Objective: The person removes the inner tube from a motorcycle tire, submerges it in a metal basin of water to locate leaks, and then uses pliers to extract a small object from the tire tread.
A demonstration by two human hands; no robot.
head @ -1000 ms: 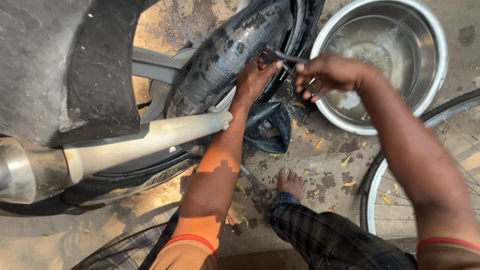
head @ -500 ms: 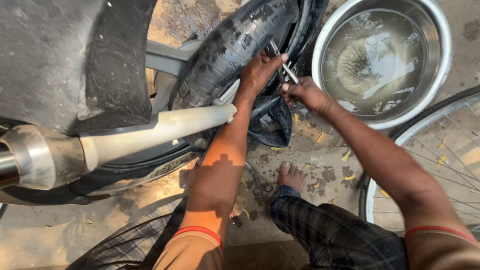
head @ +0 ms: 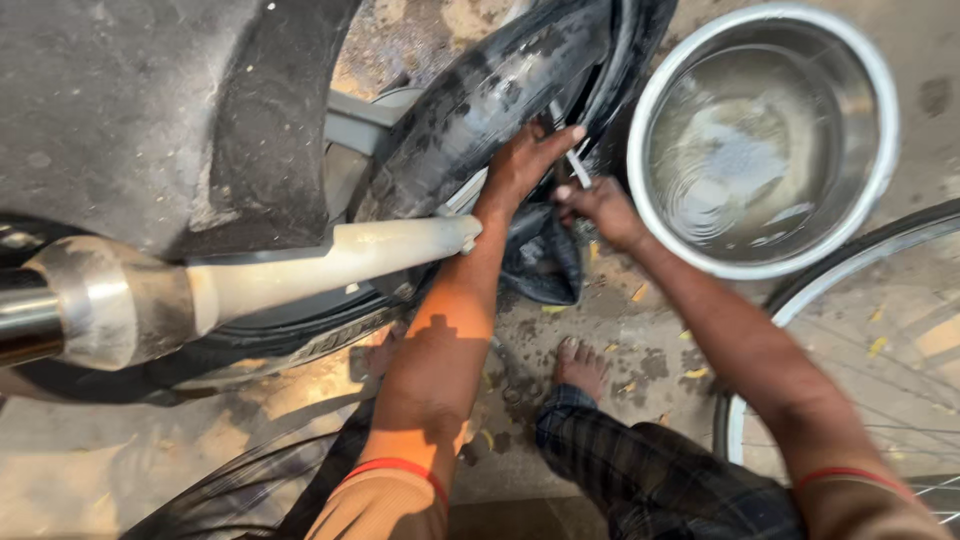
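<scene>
Head view looks down on a motorcycle, whose dark mudguard point(head: 170, 120) fills the upper left, with a pale exhaust pipe point(head: 250, 280) running across below it. Beside these, the rear tyre point(head: 300, 335) sits on wet, stained ground point(head: 640, 330), and a black inner tube point(head: 490, 100) bulges out of it toward the top of the frame. To the right stands a steel basin point(head: 880, 120) holding rippled water, near the tube but apart from it. At the right edge, part of a spoked wheel point(head: 800, 290) curves into view. Lower down, a bare foot point(head: 582, 365) rests on the ground above a checked trouser leg point(head: 650, 470). Left hand point(head: 520, 165) lies on the tube, fingers spread and pressing against the rubber. Right hand point(head: 600, 205) is just beside it, closed around a thin metal tool point(head: 572, 160), whose tip points up at the tube between the two hands.
</scene>
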